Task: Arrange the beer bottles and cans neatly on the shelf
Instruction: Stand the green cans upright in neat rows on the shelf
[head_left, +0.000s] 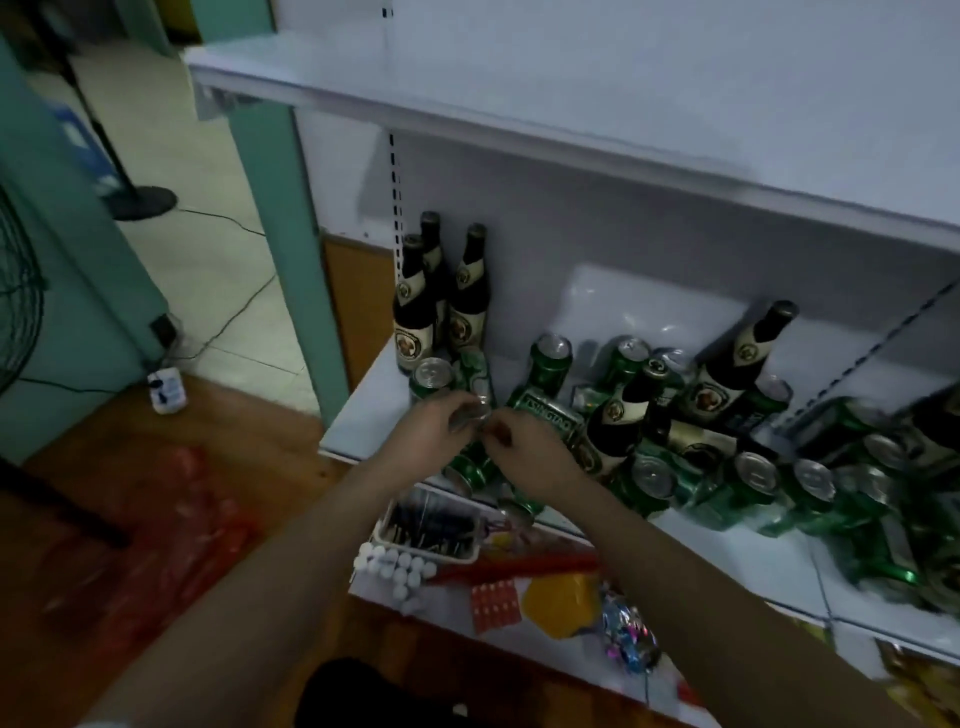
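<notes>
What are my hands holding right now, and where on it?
Both the left hand and right hand grip a green can by its upper end; exact finger placement is blurred.

Both bare forearms extended forward, converging. Left hand (439, 423) and right hand (530, 457) fingers curled, fingertips nearly meeting; grip contents blurred.

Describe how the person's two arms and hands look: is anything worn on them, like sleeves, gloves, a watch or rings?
Both forearms are bare up to the frame's bottom edge; no sleeves show. The left hand and right hand wear no gloves. No watch or bracelet shows at either wrist. Rings cannot be judged, because the fingers are blurred.
</notes>
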